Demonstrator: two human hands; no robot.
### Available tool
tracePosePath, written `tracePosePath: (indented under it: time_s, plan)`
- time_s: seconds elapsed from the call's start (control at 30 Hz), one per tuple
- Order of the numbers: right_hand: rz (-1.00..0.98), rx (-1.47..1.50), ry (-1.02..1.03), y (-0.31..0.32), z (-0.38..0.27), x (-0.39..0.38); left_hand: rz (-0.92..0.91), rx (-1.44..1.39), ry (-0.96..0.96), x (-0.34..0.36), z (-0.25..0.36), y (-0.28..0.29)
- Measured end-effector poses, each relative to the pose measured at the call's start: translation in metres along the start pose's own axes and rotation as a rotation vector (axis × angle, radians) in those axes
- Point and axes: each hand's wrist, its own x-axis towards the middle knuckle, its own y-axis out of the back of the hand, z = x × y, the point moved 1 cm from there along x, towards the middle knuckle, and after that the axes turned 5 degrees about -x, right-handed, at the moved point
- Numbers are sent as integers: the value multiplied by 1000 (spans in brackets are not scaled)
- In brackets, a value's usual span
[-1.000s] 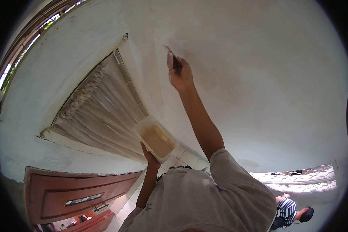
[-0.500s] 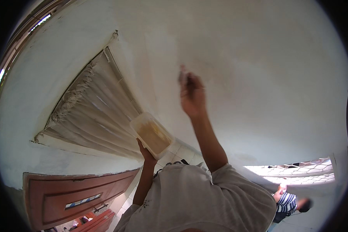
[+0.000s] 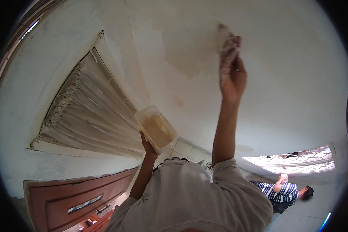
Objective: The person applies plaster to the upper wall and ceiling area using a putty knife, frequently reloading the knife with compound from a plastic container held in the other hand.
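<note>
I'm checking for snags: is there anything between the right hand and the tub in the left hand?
Nothing visible: the right hand is raised in front of the wall, the tub is lower and to its left in the left hand, and only wall shows between them.

We have the curtain (image 3: pixel 89 112) and door (image 3: pixel 52 203) at left, the tub (image 3: pixel 145 112) in our left hand (image 3: pixel 149 147), the grille (image 3: pixel 297 161) at right.

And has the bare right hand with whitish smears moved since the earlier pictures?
Yes, the right hand moved rightward, farther from the gathered beige fabric curtain.
</note>
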Motion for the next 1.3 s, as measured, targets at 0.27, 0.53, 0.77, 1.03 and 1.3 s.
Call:
tracePosePath:
  time_s: [0.27,0.53,0.77,1.03,1.3]
  plan:
    - [28,-88,-186,77,65,2,16,22,-98,-13,5,-4]
    - [255,-118,-163,197,105,110,118,1,-207,-39,25,18]
    - [-173,5,-14,19,53,62,150,-2,-192,-32,30,17]
    - [253,-311,-55,142,120,67,114,7,-285,-34,35,13]
    - [146,185,-160,117,47,104,83,-19,-254,-32,35,20]
